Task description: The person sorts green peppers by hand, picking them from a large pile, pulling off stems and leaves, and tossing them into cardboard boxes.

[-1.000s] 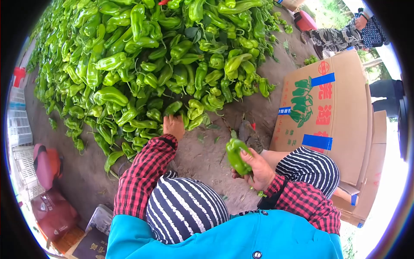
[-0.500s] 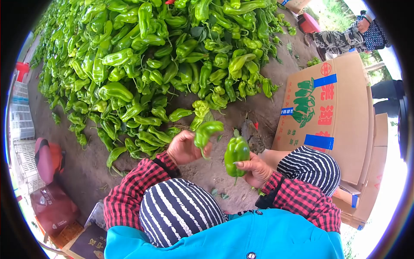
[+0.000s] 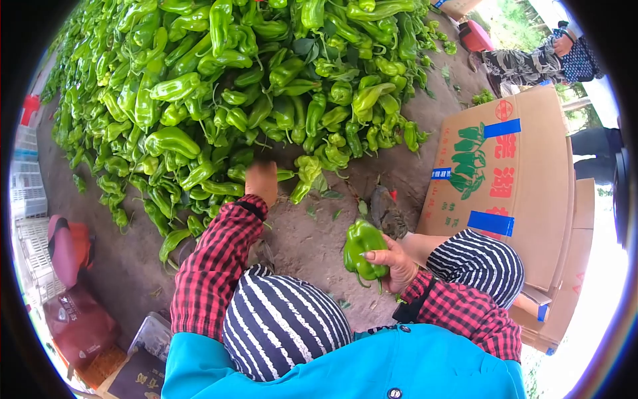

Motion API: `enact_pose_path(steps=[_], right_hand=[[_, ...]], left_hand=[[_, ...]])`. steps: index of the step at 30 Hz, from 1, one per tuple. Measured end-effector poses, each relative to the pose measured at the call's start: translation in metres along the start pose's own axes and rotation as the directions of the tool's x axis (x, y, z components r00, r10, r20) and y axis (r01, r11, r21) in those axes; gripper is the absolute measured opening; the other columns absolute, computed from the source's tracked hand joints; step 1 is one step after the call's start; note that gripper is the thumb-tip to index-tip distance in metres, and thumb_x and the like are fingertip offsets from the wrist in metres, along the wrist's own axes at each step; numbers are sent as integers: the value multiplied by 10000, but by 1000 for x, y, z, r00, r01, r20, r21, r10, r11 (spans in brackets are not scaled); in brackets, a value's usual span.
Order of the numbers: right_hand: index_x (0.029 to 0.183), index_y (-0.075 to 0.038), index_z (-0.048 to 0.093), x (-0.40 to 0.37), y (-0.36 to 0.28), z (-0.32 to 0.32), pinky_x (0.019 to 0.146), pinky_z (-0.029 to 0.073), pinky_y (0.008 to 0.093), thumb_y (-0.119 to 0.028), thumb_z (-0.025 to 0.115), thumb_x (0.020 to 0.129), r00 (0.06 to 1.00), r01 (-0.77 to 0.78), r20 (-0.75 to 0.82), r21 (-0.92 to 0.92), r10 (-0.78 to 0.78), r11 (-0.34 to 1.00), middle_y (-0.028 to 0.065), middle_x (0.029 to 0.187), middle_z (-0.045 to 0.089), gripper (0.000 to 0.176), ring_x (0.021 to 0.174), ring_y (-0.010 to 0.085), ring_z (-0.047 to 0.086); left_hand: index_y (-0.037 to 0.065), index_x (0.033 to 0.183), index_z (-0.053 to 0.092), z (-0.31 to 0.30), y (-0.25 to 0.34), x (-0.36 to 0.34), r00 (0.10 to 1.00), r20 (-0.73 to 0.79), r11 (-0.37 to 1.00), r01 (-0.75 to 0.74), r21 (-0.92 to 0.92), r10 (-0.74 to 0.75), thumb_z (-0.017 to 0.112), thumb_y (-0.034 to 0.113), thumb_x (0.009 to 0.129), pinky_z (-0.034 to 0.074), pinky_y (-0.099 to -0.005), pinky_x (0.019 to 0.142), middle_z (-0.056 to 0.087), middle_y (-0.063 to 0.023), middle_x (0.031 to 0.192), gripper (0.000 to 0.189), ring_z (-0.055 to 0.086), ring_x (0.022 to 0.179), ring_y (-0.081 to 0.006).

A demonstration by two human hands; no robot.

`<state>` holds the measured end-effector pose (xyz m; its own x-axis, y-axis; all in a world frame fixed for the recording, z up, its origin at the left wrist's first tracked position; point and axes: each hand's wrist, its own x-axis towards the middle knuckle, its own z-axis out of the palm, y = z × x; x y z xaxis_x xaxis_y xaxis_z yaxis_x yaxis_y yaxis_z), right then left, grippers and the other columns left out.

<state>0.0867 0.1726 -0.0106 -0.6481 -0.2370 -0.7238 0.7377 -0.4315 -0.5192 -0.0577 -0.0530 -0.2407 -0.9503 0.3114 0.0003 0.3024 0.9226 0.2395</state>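
Note:
A large heap of green peppers (image 3: 193,93) covers the ground ahead. My left hand (image 3: 262,181) reaches into the heap's near edge, its back towards me; its fingers are blurred and hidden, so what they touch does not show. On the right, my right hand (image 3: 393,263) holds green peppers (image 3: 363,251), gripped with the thumb across their front, above the bare ground. A yellowish, wrinkled pepper (image 3: 306,177) lies just right of my left hand.
Cardboard boxes (image 3: 518,166) with printed peppers and blue tape stand at the right. At the left are white crates (image 3: 41,239), a pink and orange seat-like object (image 3: 68,249) and a dark red bag (image 3: 80,320). Another person (image 3: 531,63) is at the upper right.
My left hand has moved up and left into the heap's edge and no longer holds a curved pepper in front of me. My right hand now appears to hold more than one pepper.

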Motion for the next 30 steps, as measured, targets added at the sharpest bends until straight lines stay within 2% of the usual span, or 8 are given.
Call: enact_pose_path(steps=[5,7,10,12,14,22,25,30], right_hand=[[1201,-55,414,-3,-5,5,820,442,305,-78,628,716,1000,22,13,44,-23,999,72,1062,522,530,956,173,529],[1215,-60,388,-7,-5,5,835,436,320,-64,605,710,1000,0,-22,142,3,990,83,1093,498,550,993,191,510],[1216,-73,376,-7,-8,6,844,432,330,-55,589,706,1000,-19,6,165,19,986,90,1104,489,552,1005,205,502],[1216,-76,364,-6,-8,6,848,430,338,-64,601,701,1000,-5,6,136,4,991,88,1105,484,566,1009,206,495],[1214,-77,358,-5,-7,7,850,430,345,-63,608,695,1000,5,-12,102,-4,995,84,1095,481,576,1009,206,492],[1210,-72,356,-10,-6,2,840,440,348,-58,613,694,998,-36,-49,86,41,996,85,1082,477,576,992,207,500],[1203,-67,361,-9,-8,5,835,445,347,-64,616,694,997,-37,-64,84,43,996,87,1081,480,570,990,208,502],[1198,-71,367,-12,-10,10,838,446,350,-61,613,697,999,-33,-40,75,36,997,88,1086,482,559,991,209,504]], left_hand=[[17,982,552,-17,-3,15,964,267,994,-21,106,-8,647,239,621,414,-390,788,555,-152,948,434,516,910,-285],[-11,957,555,-27,-9,18,949,98,885,315,-342,-300,664,276,598,448,-384,744,545,-170,952,472,536,865,-294],[-32,947,554,-29,-13,17,970,-126,535,5,-845,-208,677,328,566,476,-369,704,540,-192,955,539,554,843,-311],[8,970,566,-40,12,3,997,9,676,58,-735,-76,690,327,563,444,-392,821,472,-216,1118,531,509,998,-345],[75,973,582,-50,45,-9,920,0,871,-372,-322,393,706,295,562,365,-436,933,326,-184,1295,482,404,1122,-413],[97,995,558,-30,41,29,922,319,924,-92,-372,220,716,203,579,284,-507,998,230,-119,1368,457,322,1170,-463],[61,955,537,-27,1,34,999,28,872,-18,-488,37,733,172,549,302,-507,985,297,-125,1330,464,366,1135,-427],[57,893,534,-77,17,35,913,-409,984,-75,-163,1,739,159,485,375,-464,861,398,-139,1254,468,436,1056,-350]])
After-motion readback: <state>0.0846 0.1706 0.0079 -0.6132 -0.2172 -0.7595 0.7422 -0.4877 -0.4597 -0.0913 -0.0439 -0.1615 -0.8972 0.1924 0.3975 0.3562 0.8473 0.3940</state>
